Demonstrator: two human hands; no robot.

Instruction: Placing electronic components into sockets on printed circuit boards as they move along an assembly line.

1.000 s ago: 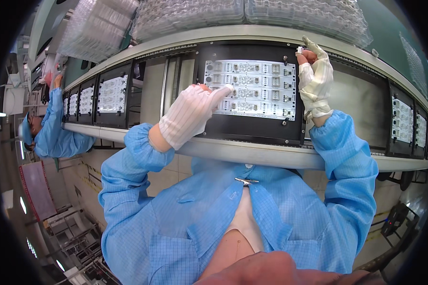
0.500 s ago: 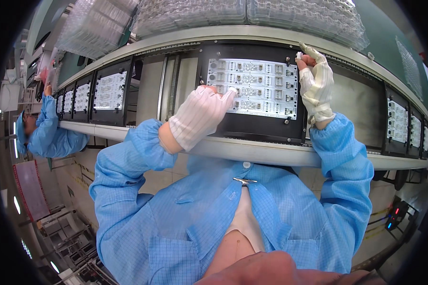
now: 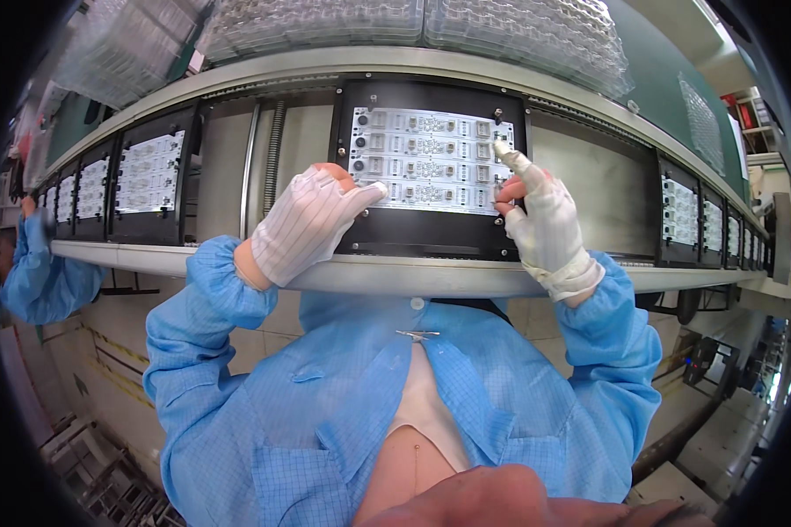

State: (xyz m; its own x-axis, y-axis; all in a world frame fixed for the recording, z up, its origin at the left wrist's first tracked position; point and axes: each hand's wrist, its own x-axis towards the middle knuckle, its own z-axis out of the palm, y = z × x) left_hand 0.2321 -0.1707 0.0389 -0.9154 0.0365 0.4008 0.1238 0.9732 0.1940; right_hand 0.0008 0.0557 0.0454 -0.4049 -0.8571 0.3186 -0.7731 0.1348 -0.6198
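Note:
A white circuit board panel [image 3: 453,156] with several rows of small parts lies in a black carrier [image 3: 431,235] on the line in front of me. Down its left side, three dark round parts [image 3: 360,142] are visible. My left hand [image 3: 301,220], in a striped white glove with bare fingertips, is curled at the panel's lower left corner, thumb stretched over the bottom row. At the lower right edge is my gloved right hand [image 3: 547,221]. Its index finger reaches up over the panel's right side; the other fingers are bent together, and whatever they hold is too small to tell.
More black carriers with panels stand along the line, at the left [image 3: 149,176] and right [image 3: 679,211]. Stacked clear plastic trays [image 3: 527,35] stand behind the rail [image 3: 395,60]. A co-worker in a blue sleeve [image 3: 48,272] works at the far left.
My right hand has come down from the carrier's upper right corner, where it held a small white part, to the panel's lower right edge. My left hand has shifted to the lower left corner.

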